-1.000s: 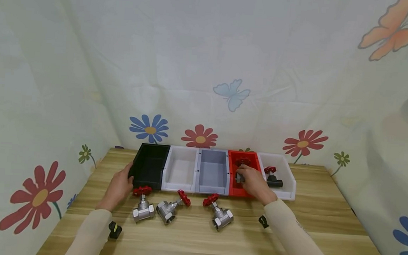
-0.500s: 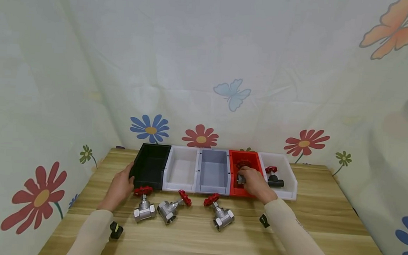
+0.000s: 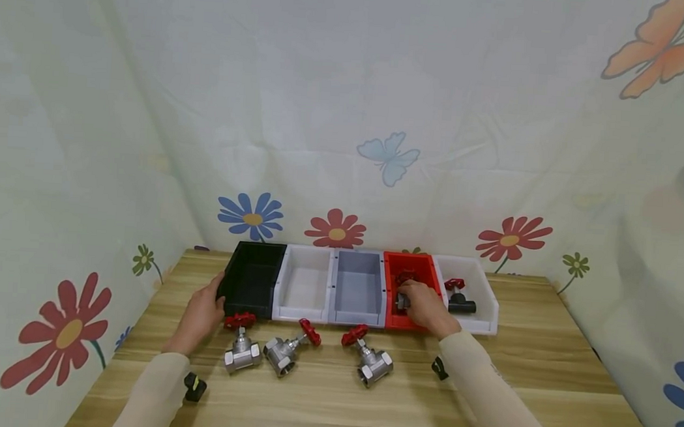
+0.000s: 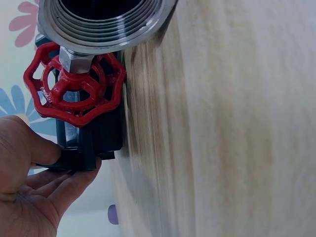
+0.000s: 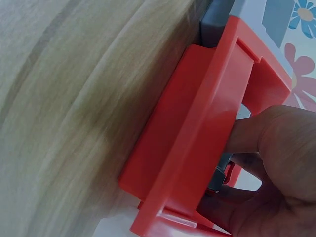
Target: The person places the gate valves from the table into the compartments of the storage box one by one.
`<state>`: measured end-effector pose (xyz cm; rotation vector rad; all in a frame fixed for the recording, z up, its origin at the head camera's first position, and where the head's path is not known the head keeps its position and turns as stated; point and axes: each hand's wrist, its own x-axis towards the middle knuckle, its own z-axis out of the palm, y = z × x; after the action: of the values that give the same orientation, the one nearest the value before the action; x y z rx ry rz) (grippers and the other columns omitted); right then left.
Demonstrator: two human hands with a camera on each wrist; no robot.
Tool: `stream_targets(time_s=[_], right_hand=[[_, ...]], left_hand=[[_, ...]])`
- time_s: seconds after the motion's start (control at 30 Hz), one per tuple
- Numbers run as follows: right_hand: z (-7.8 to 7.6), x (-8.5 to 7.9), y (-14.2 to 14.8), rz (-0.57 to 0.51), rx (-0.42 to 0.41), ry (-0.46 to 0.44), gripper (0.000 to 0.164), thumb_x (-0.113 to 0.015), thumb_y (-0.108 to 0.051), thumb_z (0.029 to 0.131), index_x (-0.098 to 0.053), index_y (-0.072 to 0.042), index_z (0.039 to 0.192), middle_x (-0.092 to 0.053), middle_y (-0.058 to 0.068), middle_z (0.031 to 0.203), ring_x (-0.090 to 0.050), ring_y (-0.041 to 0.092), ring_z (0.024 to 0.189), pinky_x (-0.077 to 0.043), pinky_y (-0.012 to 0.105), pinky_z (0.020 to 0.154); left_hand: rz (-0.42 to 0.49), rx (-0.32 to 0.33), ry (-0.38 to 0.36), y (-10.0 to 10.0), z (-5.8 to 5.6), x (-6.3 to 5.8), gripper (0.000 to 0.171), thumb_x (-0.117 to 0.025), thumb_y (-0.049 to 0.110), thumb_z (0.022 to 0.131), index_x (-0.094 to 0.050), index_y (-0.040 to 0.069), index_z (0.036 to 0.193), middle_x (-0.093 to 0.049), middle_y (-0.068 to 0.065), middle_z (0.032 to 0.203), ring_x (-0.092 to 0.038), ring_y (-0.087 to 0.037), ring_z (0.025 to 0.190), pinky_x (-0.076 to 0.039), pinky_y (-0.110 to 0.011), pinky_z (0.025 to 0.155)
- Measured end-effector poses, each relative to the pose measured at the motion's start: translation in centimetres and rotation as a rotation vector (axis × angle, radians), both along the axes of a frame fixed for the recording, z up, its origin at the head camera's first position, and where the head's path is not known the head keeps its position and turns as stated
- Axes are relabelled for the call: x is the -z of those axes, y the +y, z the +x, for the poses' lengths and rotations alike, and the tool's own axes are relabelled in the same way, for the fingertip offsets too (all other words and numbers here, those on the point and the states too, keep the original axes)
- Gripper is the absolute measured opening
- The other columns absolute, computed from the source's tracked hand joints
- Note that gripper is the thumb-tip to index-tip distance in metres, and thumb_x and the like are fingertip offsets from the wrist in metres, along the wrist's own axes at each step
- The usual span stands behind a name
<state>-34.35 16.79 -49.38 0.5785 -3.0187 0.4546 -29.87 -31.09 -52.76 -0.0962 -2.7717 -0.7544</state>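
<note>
In the head view, my left hand grips the left wall of a black bin, at the left end of a row. The left wrist view shows the thumb and fingers on opposite sides of the bin's edge. My right hand reaches into the red bin and holds a metal valve with a red handwheel. The fingers and the bin wall hide much of this valve. Three silver valves with red handwheels lie before the row: left, middle and right.
Between the black and red bins stand a white bin and a grey bin. At the right end, another white bin contains a dark valve with a red handwheel. A flowered cloth hangs behind the wooden table.
The right forearm has shifted very slightly left while the hand stays in the red bin. The left hand, bins and valves on the table keep their places.
</note>
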Motion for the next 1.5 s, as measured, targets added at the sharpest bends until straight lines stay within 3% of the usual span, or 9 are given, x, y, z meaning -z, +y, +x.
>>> stream_targets(time_s=[0.53, 1.03, 1.37, 1.5], right_hand=[[-0.7, 0.9, -0.2, 0.036, -0.015, 0.021, 0.041, -0.062, 0.010, 0.077, -0.071, -0.003, 0.115, -0.068, 0.012, 0.117, -0.064, 0.031, 0.107, -0.051, 0.049, 0.099], [-0.3, 0.8, 0.2, 0.045, -0.040, 0.014, 0.050, -0.057, 0.015, 0.076, -0.069, -0.005, 0.121, -0.068, 0.013, 0.123, -0.064, 0.033, 0.112, -0.050, 0.049, 0.100], [0.8, -0.9, 0.2, 0.020, -0.010, 0.034, 0.051, -0.058, 0.014, 0.077, -0.068, -0.006, 0.123, -0.064, 0.014, 0.130, -0.062, 0.033, 0.118, -0.049, 0.049, 0.102], [1.0, -1.0, 0.0, 0.033, -0.002, 0.048, 0.046, -0.064, 0.008, 0.081, -0.067, -0.008, 0.124, -0.063, 0.011, 0.131, -0.062, 0.029, 0.116, -0.050, 0.047, 0.101]], left_hand=[[0.004, 0.001, -0.006, -0.2, 0.3, 0.1, 0.057, -0.052, 0.000, 0.095, -0.032, -0.007, 0.148, -0.055, -0.040, 0.127, -0.058, -0.053, 0.113, -0.046, -0.062, 0.095], [0.011, 0.013, -0.003, 0.0, 0.3, 0.5, 0.058, -0.051, 0.000, 0.095, -0.031, -0.009, 0.148, -0.056, -0.041, 0.125, -0.058, -0.053, 0.111, -0.047, -0.062, 0.094], [0.015, 0.004, 0.002, -0.1, 0.2, 0.2, 0.058, -0.051, 0.000, 0.095, -0.032, -0.008, 0.148, -0.055, -0.041, 0.127, -0.058, -0.053, 0.113, -0.046, -0.062, 0.096], [0.012, 0.001, -0.007, -0.1, 0.2, 0.1, 0.058, -0.051, 0.000, 0.095, -0.031, -0.008, 0.149, -0.055, -0.041, 0.127, -0.058, -0.052, 0.113, -0.046, -0.063, 0.096]])
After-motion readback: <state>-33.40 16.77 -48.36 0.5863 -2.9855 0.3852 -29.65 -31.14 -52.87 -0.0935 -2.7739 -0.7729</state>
